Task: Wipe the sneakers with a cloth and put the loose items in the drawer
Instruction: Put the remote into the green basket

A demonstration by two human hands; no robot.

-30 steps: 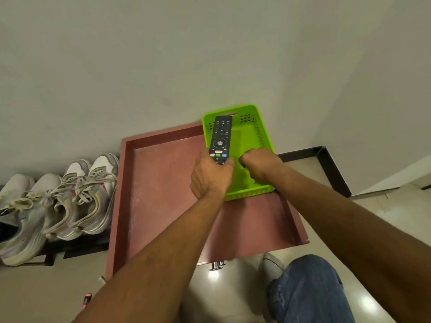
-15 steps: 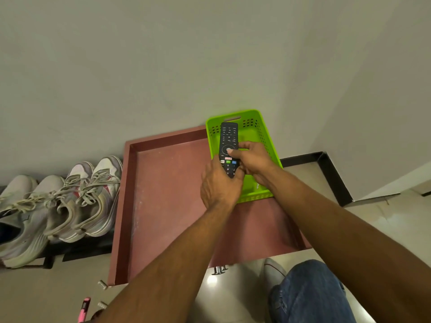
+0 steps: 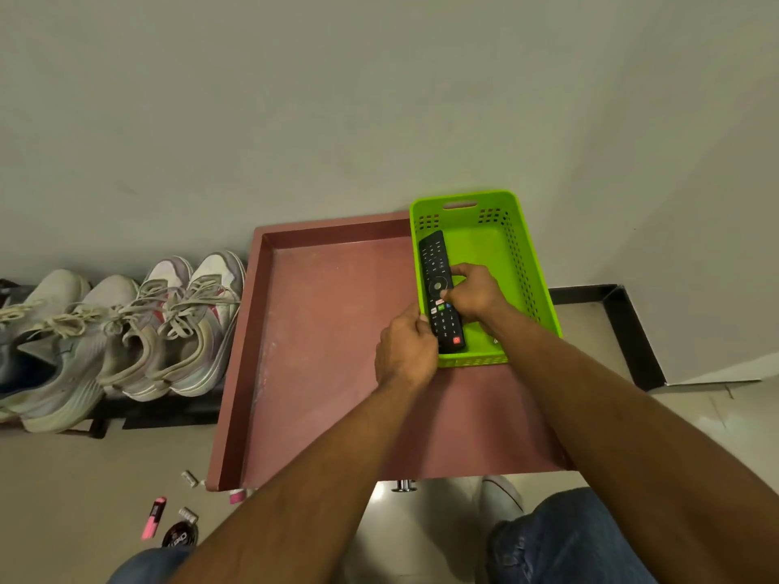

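— Both hands are on the remote [image 3: 440, 293], aren't they? What sort of grip do we have?

— Our right hand [image 3: 474, 293] curls over its middle, thumb and fingers pinching across the buttons. Our left hand [image 3: 406, 351] pinches the near end along the left edge. Neither grip is spread.

— And where does the remote lie?

— Inside the green basket [image 3: 525, 263], against its left wall, lengthwise. The basket sits in the far right corner of the open drawer [image 3: 329, 351].

— So we judge we are on the loose-items step, settling the remote down.

— Yes. Next we should let go with both hands once it lies flat, then reach for what is on the floor by the drawer's near left corner: the pink marker [image 3: 154, 518], the small dark bottle [image 3: 180, 533], and a small pale piece [image 3: 189, 478] we cannot identify.

— The sneakers [image 3: 126, 326]?

— Lined up on the rack to the left of the drawer; no cloth in view.
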